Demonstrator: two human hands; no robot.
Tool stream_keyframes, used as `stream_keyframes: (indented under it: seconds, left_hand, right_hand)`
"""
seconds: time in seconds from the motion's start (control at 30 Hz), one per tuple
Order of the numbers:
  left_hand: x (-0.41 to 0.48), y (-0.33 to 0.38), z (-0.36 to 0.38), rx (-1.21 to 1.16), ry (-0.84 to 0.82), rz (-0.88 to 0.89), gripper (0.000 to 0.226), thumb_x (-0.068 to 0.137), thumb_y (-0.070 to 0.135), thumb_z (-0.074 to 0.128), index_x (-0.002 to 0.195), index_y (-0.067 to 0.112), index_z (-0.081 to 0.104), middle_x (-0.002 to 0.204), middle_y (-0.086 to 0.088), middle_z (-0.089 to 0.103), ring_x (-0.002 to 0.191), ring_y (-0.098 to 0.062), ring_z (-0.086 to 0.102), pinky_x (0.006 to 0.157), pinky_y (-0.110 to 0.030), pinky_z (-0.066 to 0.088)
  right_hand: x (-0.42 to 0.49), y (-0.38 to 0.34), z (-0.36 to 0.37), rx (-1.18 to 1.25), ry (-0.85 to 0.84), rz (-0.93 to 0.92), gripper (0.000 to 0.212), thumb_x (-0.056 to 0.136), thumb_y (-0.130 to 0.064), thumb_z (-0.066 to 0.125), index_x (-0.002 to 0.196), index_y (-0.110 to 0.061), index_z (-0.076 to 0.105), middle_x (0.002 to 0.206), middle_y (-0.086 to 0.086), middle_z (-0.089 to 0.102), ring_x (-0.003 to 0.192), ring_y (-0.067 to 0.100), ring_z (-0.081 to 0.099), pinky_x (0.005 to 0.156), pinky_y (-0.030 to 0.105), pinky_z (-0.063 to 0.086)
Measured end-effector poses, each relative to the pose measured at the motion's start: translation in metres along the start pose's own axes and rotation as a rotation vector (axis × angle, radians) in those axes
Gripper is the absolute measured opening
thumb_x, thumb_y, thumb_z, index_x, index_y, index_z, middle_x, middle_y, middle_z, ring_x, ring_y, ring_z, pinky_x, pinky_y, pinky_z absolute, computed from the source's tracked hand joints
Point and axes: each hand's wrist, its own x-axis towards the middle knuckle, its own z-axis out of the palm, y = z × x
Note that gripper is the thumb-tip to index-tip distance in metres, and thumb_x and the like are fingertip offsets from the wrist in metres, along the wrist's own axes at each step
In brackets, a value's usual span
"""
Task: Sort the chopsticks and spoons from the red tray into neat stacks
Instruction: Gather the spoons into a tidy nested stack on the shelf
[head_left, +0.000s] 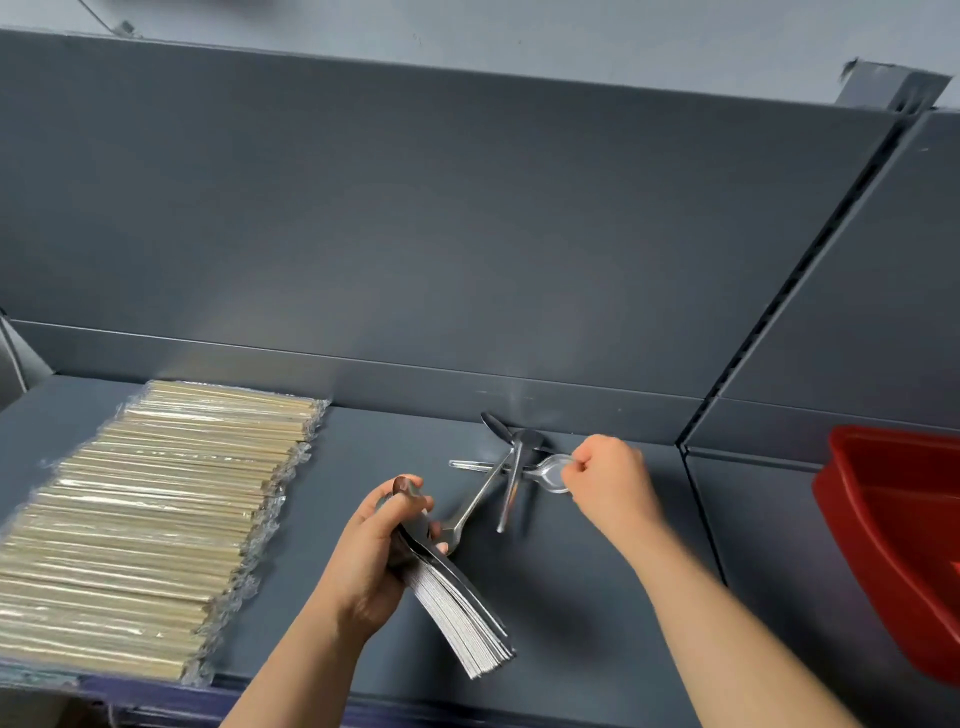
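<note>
steel spoon stack (460, 608) clasped by fingers (410, 501) of left hand (371, 556), right hand (610, 480) fingers pinching loose spoon (551, 472) at bowl

Three loose silver metal spoons (513, 480), plus one fanned bundle (457, 618) beyond counting. One red plastic tray (893, 519); one broad row of plastic-wrapped wooden chopsticks (156, 519).

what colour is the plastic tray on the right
Red plastic tray, clearest in head view.

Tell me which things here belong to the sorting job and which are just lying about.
Job: plastic-wrapped wooden chopsticks stack; nested steel spoon stack in left hand; loose crossed steel spoons, right hand pinching one; red plastic tray.
Just there: grey metal shelf; slotted upright.
</note>
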Motion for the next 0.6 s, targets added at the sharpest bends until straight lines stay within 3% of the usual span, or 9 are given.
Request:
stream_keyframes:
  seconds: [0.13,0.23,0.3,0.37,0.47,0.53,0.6]
  left_hand:
    - [0.005,-0.004,0.012,-0.016,-0.027,-0.027,0.013,0.087,0.003,0.056,0.094,0.012,0.061,0.078,-0.009,0.057,0.056,-0.023,0.055,0.051,-0.032,0.051]
    - [0.009,-0.007,0.022,0.022,-0.035,-0.045,0.013,0.088,0.003,0.055,0.093,0.012,0.062,0.077,-0.008,0.058,0.056,-0.023,0.055,0.05,-0.031,0.051]
    - [0.012,-0.009,0.028,0.036,-0.051,-0.056,0.01,0.088,0.006,0.057,0.093,0.012,0.063,0.078,-0.009,0.059,0.056,-0.022,0.056,0.051,-0.032,0.051]
    - [0.012,-0.01,0.034,0.052,-0.092,-0.082,0.007,0.086,0.014,0.065,0.092,0.013,0.063,0.08,-0.009,0.061,0.057,-0.022,0.058,0.052,-0.032,0.052]
    - [0.008,-0.01,0.043,0.105,-0.164,-0.112,0.03,0.072,0.028,0.075,0.095,0.013,0.064,0.082,-0.008,0.063,0.059,-0.022,0.06,0.052,-0.031,0.053]
    - [0.005,-0.011,0.048,0.143,-0.212,-0.129,0.044,0.064,0.032,0.078,0.1,0.012,0.065,0.082,-0.008,0.066,0.059,-0.022,0.061,0.052,-0.031,0.053]
    - [0.001,-0.013,0.052,0.176,-0.251,-0.153,0.047,0.063,0.032,0.08,0.103,0.01,0.065,0.083,-0.009,0.067,0.059,-0.022,0.061,0.052,-0.031,0.052]
  right_hand:
    - [0.006,0.02,-0.033,-0.027,0.205,-0.095,0.015,0.082,-0.006,0.051,0.078,-0.006,0.065,0.077,0.011,0.067,0.077,0.034,0.057,0.065,0.038,0.049]
    - [0.006,0.033,-0.056,0.057,0.377,-0.144,0.018,0.087,-0.006,0.055,0.086,-0.012,0.072,0.087,0.008,0.067,0.079,0.032,0.059,0.069,0.037,0.048]
    - [0.006,0.041,-0.069,0.134,0.432,-0.151,0.013,0.086,-0.008,0.06,0.082,-0.016,0.07,0.084,0.004,0.068,0.077,0.029,0.061,0.071,0.039,0.051]
    - [0.007,0.048,-0.081,0.273,0.367,-0.148,0.015,0.085,-0.01,0.066,0.078,-0.023,0.068,0.079,-0.004,0.07,0.074,0.02,0.064,0.072,0.036,0.052]
    - [0.004,0.047,-0.094,0.443,0.143,-0.172,0.02,0.083,-0.01,0.07,0.073,-0.027,0.07,0.07,-0.011,0.071,0.063,0.006,0.062,0.063,0.021,0.05]
    - [-0.001,0.041,-0.095,0.576,-0.015,-0.166,0.018,0.082,-0.009,0.07,0.072,-0.024,0.073,0.066,-0.009,0.07,0.048,0.004,0.051,0.048,0.013,0.041]
    - [-0.007,0.034,-0.09,0.688,-0.18,-0.153,0.017,0.081,-0.007,0.069,0.074,-0.021,0.074,0.065,-0.002,0.066,0.044,0.006,0.041,0.043,0.013,0.034]
